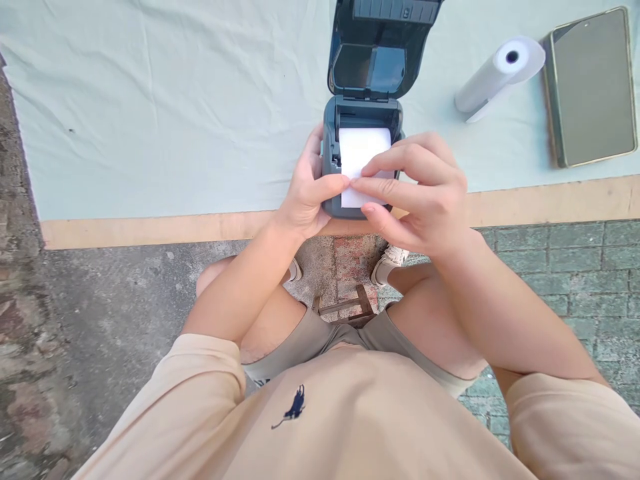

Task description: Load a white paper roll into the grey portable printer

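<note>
A small dark portable receipt printer (330, 127) stands at the table's near edge, its lid (345, 63) swung up and away from me. White paper (365, 150) lies in its bay, with a loose end drawn toward me over the front. My left hand (313, 183) is closed round the printer's left side, the thumb resting on the paper. Over the right part of the paper is my right hand (417, 190), fingers stretched and apart, with fingertips touching the paper near my left thumb. Its palm side and the printer's right side are partly hidden.
A white paper roll (485, 80) with a dark core stands on the cloth to the right. Beside it lies a tablet or phone (593, 90) with a dark screen. Pale cloth covers the table, leaving a wooden front edge (150, 230). A wooden stool (345, 307) shows between my legs.
</note>
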A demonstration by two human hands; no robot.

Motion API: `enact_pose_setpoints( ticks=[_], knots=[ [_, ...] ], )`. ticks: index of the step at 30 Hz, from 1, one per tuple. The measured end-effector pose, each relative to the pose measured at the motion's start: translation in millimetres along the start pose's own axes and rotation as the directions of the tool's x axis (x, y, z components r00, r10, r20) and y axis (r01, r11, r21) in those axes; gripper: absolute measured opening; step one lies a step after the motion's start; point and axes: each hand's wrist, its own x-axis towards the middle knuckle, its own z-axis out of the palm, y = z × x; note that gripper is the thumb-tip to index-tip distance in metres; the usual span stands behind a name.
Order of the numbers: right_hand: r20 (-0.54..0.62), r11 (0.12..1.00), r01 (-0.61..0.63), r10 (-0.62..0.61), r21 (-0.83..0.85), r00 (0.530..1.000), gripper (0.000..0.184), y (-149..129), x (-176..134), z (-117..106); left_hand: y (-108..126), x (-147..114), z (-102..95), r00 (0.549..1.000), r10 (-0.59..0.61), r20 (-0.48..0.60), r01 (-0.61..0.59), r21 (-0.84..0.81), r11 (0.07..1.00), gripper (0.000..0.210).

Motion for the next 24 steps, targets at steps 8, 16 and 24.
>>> enact_pose_setpoints(
  ticks=[8,16,24],
  knots=[
    [-0.293,0.91,-0.404,0.413,0.092,0.863,0.035,15.9,31.7,-1.9,-4.8,1.7,-7.5,0.999,0.038,0.019,-0.04,0.11,0.993,0.058],
    [-0.108,0.678,-0.61,0.7,0.411,0.706,0.02,25.4,54.7,8.5,-1.3,-1.5,-2.7,0.995,-0.023,-0.096,0.035,0.125,0.992,0.059],
    [0.391,0.572,-0.689,0.568,0.445,0.724,0.043,35.6,20.2,3.1,2.9,-1.0,-0.3,0.993,-0.084,-0.086,0.093,0.113,0.989,0.076]
  ],
)
